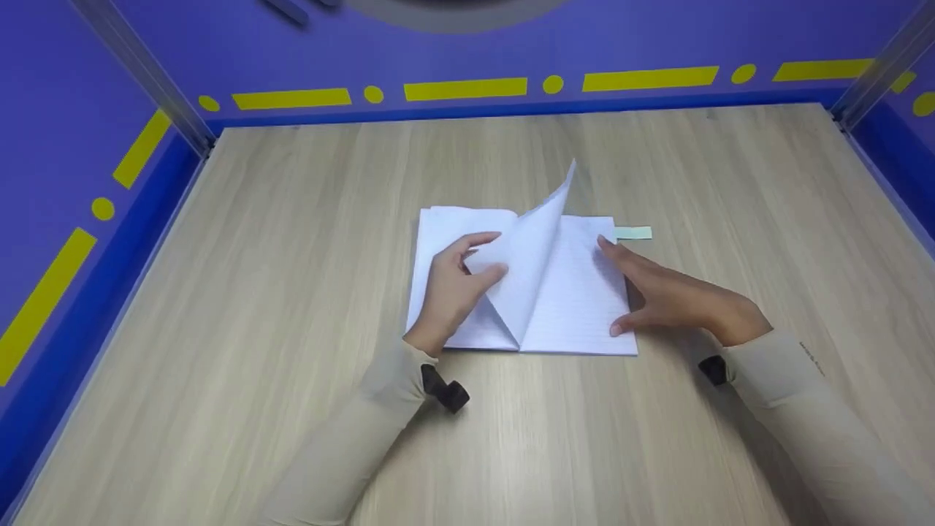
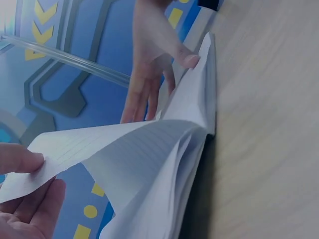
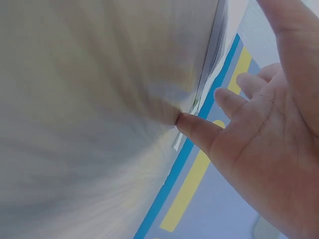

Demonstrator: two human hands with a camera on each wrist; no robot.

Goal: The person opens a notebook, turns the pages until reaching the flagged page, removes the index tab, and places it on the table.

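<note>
A notebook [image 1: 577, 299] with lined white pages lies spread on the table. One page [image 1: 537, 248] stands up from its middle, its top corner pointing away from me. My left hand [image 1: 447, 292] pinches this page near its edge; in the left wrist view the thumb [image 2: 22, 158] lies on one face and the fingers are behind it. At the right-hand page, my right hand [image 1: 668, 294] rests with thumb and fingers spread apart along the outer edge. The right wrist view shows one fingertip [image 3: 185, 119] touching down by the notebook's side [image 3: 212, 55].
A pale green strip [image 1: 634, 233] sticks out from the notebook's right edge near the top. The wooden table [image 1: 292, 219] is bordered by blue-purple walls [image 1: 467, 55] with yellow markings. Metal posts [image 1: 146, 66] stand at its far corners.
</note>
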